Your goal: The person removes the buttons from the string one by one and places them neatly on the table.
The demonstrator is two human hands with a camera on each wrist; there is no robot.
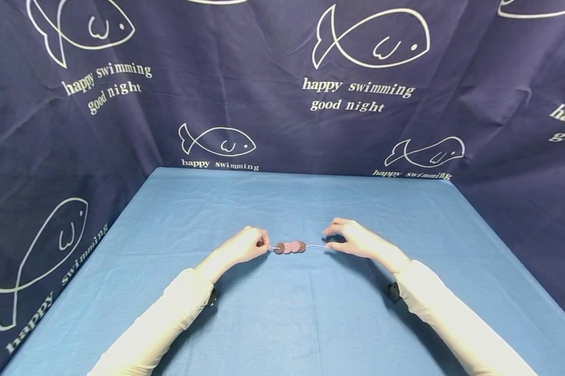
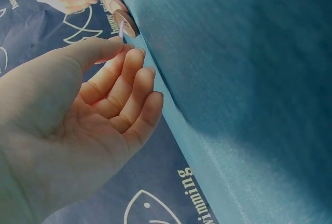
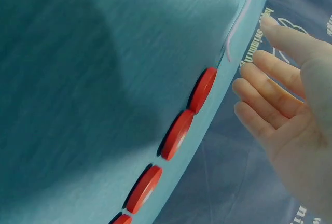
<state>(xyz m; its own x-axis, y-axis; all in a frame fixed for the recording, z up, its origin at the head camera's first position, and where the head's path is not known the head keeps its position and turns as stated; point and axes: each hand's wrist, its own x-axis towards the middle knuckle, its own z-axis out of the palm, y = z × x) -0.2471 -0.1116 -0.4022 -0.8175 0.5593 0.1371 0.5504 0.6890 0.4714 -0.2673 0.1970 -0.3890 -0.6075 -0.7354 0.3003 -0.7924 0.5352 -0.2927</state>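
Note:
A short row of round brown and pink buttons lies on a pale lace over the blue cloth. At the row's left end, my left hand pinches the lace between thumb and index finger. The left wrist view shows the lace passing through the nearest brown button; the other left fingers are loosely curled. To the right, my right hand hovers by the lace's free end, thumb and fingers apart with nothing between them.
Several red discs lie in a line on the cloth in the right wrist view; the head view does not show them. The blue table cloth is bounded by dark blue fish-print curtains.

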